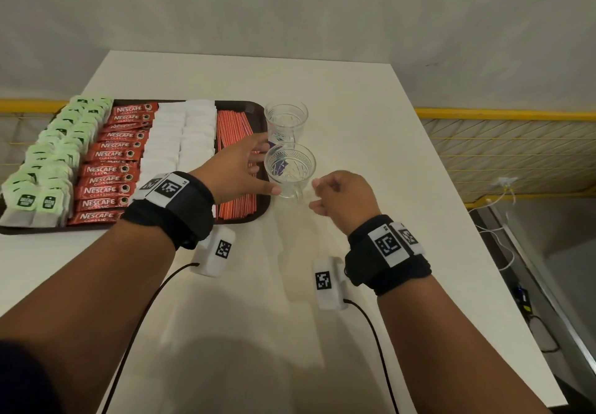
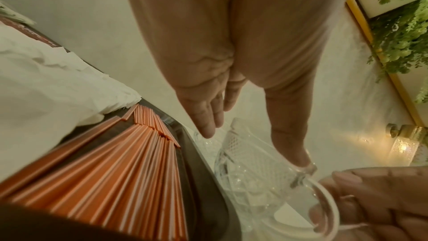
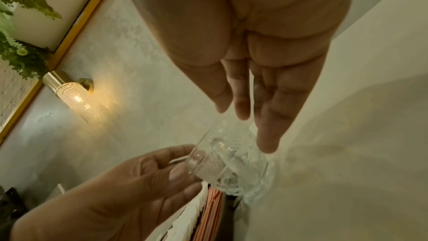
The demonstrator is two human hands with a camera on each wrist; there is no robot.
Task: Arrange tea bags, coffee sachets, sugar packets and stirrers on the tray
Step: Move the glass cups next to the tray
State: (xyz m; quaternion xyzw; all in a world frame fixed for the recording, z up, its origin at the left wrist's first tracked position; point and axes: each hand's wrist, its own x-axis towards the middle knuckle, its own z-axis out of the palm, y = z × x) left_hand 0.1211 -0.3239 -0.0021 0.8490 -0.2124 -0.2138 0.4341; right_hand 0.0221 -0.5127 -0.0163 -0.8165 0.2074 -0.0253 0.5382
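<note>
Two cut-glass cups stand on the white counter [image 1: 354,117] just off the right edge of the brown tray [image 1: 263,202], one behind the other. The near glass cup [image 1: 289,168] sits between the hands: the left hand [image 1: 237,170] comes at it from the tray side, fingers spread wide and fairly straight, thumb tip touching the cup's lower wall, the other fingers reaching past its far side over the tray's edge. Whether those fingers also touch the glass, cannot tell. The right hand [image 1: 343,196] is on the cup's other side, fingers loosely curled at the clear handle [image 2: 324,206]; the left wrist view shows its fingertips against the handle loop, but a firm grip cannot be made out. The far glass cup [image 1: 285,121] stands beyond the left hand's fingertips, untouched. Under and beside the left hand the tray is filled in columns: orange-red stirrers [image 1: 233,142] directly beneath the palm, then white sugar packets [image 1: 180,138] farther out to that hand's left, red Nescafe coffee sachets [image 1: 111,168] beyond those, and green-tagged tea bags [image 1: 48,168] farthest out, overhanging the tray's left side. Both wrists carry black bands with coded marker tags.
</note>
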